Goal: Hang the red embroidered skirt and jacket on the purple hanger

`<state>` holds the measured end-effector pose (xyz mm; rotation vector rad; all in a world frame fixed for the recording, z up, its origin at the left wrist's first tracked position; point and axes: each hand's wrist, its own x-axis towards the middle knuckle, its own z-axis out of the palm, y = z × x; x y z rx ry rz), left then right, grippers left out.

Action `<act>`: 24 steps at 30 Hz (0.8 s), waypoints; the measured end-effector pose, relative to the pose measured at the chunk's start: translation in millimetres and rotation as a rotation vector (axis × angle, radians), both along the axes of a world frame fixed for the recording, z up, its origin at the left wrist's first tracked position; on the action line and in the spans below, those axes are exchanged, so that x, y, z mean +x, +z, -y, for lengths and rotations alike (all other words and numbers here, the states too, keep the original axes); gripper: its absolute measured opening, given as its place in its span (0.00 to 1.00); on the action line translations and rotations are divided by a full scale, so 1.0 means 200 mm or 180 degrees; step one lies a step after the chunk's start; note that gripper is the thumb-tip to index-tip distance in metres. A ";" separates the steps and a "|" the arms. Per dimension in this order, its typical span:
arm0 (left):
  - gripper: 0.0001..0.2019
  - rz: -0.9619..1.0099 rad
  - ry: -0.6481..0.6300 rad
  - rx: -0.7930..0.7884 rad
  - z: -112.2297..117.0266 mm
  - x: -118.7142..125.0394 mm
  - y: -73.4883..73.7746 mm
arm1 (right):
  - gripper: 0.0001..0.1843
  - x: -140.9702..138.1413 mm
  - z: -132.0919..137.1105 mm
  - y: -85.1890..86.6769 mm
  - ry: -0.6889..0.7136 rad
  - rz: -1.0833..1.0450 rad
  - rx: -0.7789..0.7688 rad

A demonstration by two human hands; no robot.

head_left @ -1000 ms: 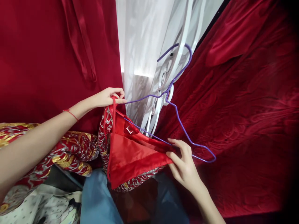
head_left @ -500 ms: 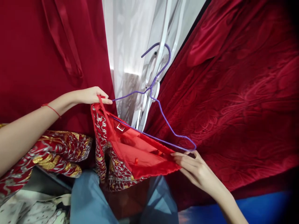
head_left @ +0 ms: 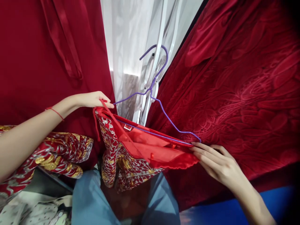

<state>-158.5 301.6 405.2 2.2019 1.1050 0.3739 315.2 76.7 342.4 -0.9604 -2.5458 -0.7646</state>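
A purple wire hanger (head_left: 161, 106) lies across a red satin garment (head_left: 150, 148) with gold and silver embroidery on its outside. My left hand (head_left: 93, 99) is closed in a pinch on the hanger's left end and a thin red loop of the garment. My right hand (head_left: 219, 164) pinches the garment's right edge at the hanger's right corner, fingers long and pressed together. The garment is stretched between both hands and hangs down over my lap in blue jeans (head_left: 93, 200).
Dark red velvet drapery (head_left: 236, 90) fills the right side and red cloth (head_left: 44, 53) the left. A white sheer curtain (head_left: 133, 40) hangs between them. More embroidered red fabric (head_left: 53, 156) lies at my left, over a white patterned cloth (head_left: 35, 209).
My right hand has slid rightward along the garment's edge to the hanger's right corner, pulling the cloth wider along the hanger's bar. The left hand has kept its pinch.
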 end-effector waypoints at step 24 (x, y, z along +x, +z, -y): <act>0.24 -0.0060 -0.0036 0.0241 -0.01 -0.07 0.03 | 0.12 0.06 -0.02 0.03 -0.0062 -0.1060 -0.0044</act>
